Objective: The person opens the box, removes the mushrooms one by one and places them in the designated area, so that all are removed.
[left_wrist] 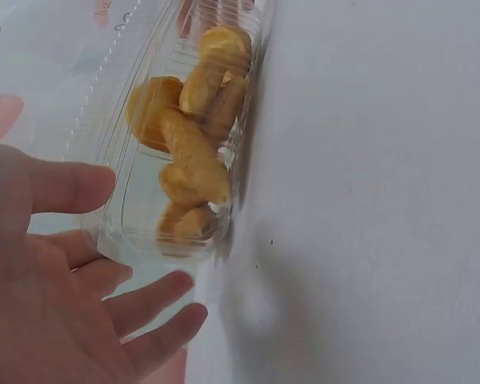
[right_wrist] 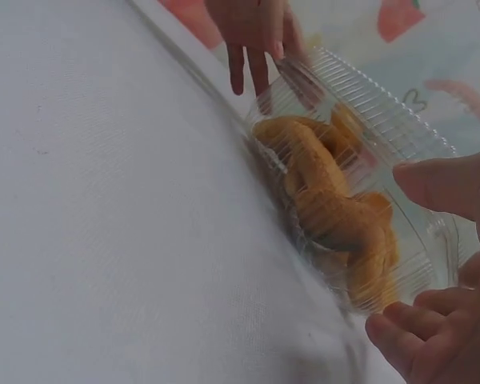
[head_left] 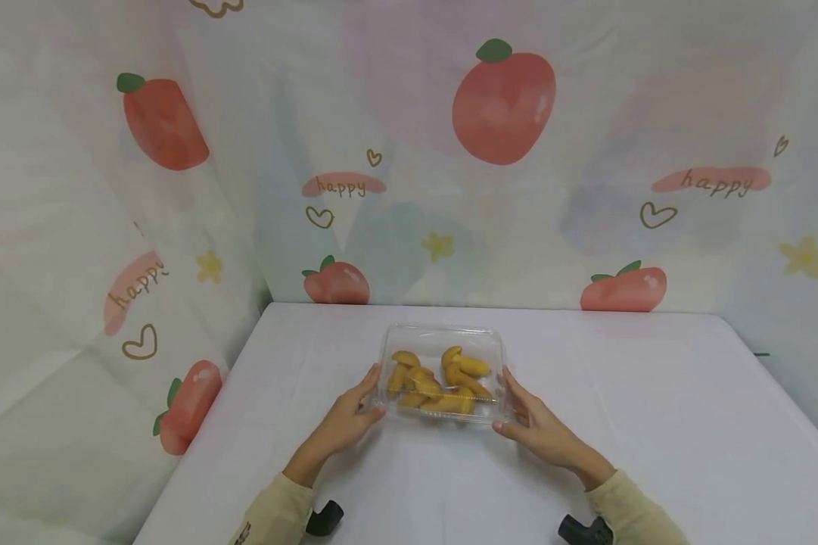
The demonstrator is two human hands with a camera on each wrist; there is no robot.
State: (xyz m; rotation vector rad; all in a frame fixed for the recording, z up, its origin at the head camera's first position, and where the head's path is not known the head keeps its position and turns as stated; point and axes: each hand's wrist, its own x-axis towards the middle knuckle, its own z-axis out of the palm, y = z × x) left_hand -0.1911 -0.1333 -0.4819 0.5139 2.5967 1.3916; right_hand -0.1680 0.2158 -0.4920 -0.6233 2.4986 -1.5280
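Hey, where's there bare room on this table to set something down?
The widest bare patch of tabletop lies right of the clear box and right grip, out to the right edge. Another sits between the left grip and the left edge, and a smaller one between the sleeves. It's crowded at the box's two sides, where both grips are.

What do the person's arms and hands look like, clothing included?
The left hand and right hand are ungloved. The left sleeve and right sleeve are pale khaki; a dark marking shows on the left one. A stubby black piece shows beside each.
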